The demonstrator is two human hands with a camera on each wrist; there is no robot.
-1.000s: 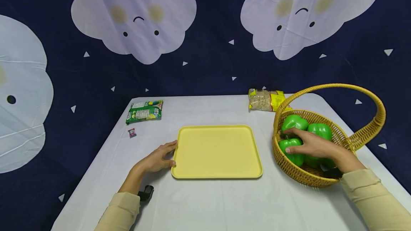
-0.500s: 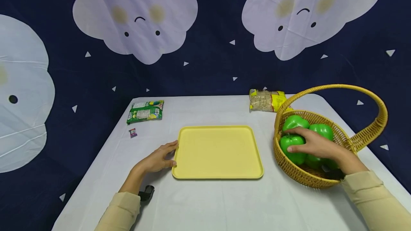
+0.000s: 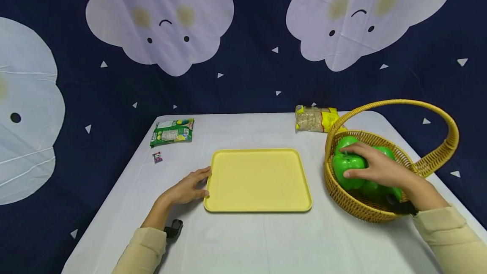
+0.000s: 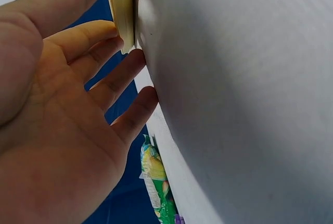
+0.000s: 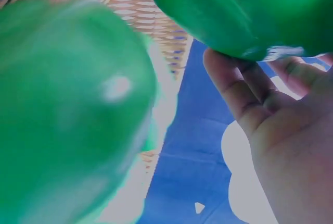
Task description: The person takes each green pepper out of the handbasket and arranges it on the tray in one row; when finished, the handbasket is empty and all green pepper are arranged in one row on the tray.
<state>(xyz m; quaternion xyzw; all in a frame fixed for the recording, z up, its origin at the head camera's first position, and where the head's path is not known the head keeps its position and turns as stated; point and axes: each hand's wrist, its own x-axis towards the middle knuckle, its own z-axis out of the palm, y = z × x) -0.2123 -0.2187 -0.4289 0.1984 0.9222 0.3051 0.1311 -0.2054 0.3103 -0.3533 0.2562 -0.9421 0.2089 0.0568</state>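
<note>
In the head view my right hand [image 3: 380, 167] grips a shiny green bell pepper [image 3: 348, 171] at the wicker basket [image 3: 354, 209]. The right wrist view shows fingers [image 5: 231, 86] curled against this held pepper [image 5: 250, 10], with another green pepper [image 5: 73, 109] below in the basket. More green peppers sit around it, partly hidden by the hand. My left hand [image 3: 186, 187] rests at the left edge of the yellow tray [image 3: 258, 181], thumb and fingertips touching the rim. In the left wrist view its fingers are extended beside the tray edge [image 4: 122, 10].
A green snack bag [image 3: 173, 132] and a tiny purple packet [image 3: 157, 157] lie at the back left of the white table [image 3: 243, 240]. At the back right, a yellow bag of oat-coloured food [image 3: 316, 119] lies behind the basket. The basket's tall handle [image 3: 403, 102] arches over its right side.
The right hand has lifted the gripped pepper slightly and shifted a little to the right with it. My left hand and the tray have stayed put.
</note>
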